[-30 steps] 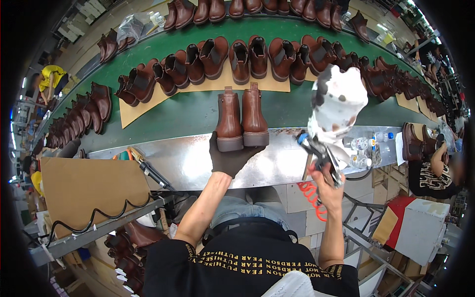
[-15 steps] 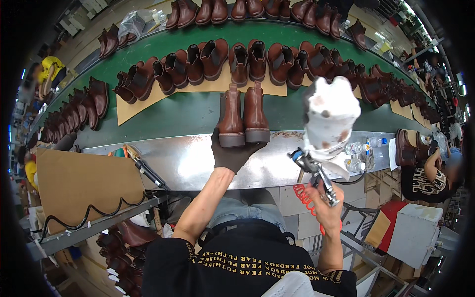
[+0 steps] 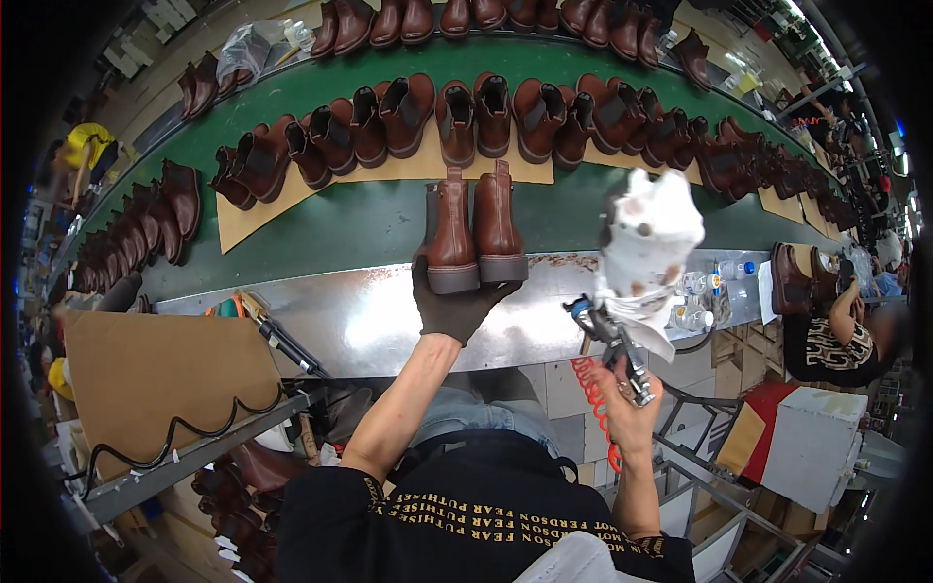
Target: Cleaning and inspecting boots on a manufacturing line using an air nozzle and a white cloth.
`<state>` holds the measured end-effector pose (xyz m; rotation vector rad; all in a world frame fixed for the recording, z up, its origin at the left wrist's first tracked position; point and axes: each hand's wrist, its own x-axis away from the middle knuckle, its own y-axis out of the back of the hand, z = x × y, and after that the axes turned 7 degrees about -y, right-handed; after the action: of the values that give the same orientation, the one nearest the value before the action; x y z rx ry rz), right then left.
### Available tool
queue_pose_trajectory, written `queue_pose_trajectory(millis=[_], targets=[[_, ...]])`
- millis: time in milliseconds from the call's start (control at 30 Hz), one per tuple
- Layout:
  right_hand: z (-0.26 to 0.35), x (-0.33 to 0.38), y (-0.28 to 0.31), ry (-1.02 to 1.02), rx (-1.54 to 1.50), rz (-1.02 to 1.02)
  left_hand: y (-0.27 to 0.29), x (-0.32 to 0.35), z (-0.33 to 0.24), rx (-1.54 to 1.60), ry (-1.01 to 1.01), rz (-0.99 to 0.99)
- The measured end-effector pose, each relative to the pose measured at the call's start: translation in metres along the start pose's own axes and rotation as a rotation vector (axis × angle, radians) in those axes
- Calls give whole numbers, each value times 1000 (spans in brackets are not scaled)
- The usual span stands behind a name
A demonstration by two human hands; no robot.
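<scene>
My left hand (image 3: 450,309), in a dark glove, is closed around the heel ends of a pair of brown ankle boots (image 3: 450,231). The boots stand side by side with heels toward me and pull tabs up, over the metal edge of the bench. In my bare right hand (image 3: 630,406) is a metal spray gun (image 3: 619,348), its handle gripped by curled fingers. A stained white cloth (image 3: 649,233) covers the bulky upper part of the gun. The gun is to the right of the boots, apart from them. A red coiled hose (image 3: 595,408) hangs beside my right hand.
Rows of brown boots (image 3: 408,112) stand on cardboard along the green belt (image 3: 360,219). Clear bottles (image 3: 695,316) lie right on the metal ledge (image 3: 360,306). At left are a cardboard sheet (image 3: 170,389) and a black-handled tool (image 3: 292,350). A co-worker (image 3: 831,340) sits far right.
The spray gun and my right hand have shifted slightly down and left. My left hand still holds the boots in nearly the same place. The whole view has moved a little.
</scene>
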<state>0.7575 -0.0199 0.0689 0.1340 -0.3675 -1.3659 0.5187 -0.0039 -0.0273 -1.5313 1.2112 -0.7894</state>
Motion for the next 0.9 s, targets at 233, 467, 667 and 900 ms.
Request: queue_pose_trajectory(millis=[233,467,667,900], targets=[[-9,-41,-39,-37,-66,-3,-12,-1,2,-801,-40,-190],[-67,-54,-27,-115,-160,-167,-15,11,-2,-1536,6,-233],[-165,-98,-65,-319,6,30,8,34,0,-1808,-390,-169],[-182,-90,-44,-330,-18,267,45,87,5,-147,69,-617]])
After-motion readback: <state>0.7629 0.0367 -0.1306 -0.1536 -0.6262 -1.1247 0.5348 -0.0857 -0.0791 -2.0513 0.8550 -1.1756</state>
